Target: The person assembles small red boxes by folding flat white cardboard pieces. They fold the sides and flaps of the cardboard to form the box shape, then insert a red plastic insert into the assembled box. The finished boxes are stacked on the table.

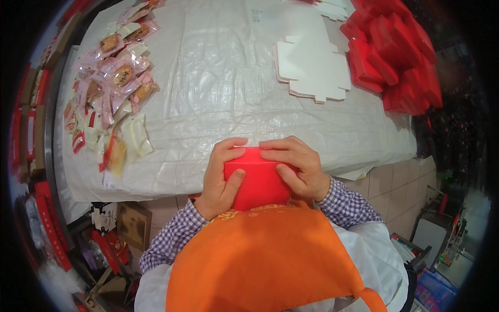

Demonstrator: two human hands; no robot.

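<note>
Close to my body, at the table's near edge, I hold a red cardboard box (pixel 258 183) between both hands. My left hand (pixel 218 177) grips its left side, with the thumb on the near face and the fingers over the top edge. My right hand (pixel 297 164) holds the right side the same way, thumb on the near face and fingers along the top. The lower end of the box meets my orange apron (pixel 260 255). Its far face and underside are hidden.
A white woven sheet (pixel 218 93) covers the table. Wrapped pastries (pixel 122 75) are heaped at the left. Flat white box blanks (pixel 312 67) lie stacked at the far right, beside a pile of red boxes (pixel 390 52). Cartons (pixel 133 224) stand on the floor at lower left.
</note>
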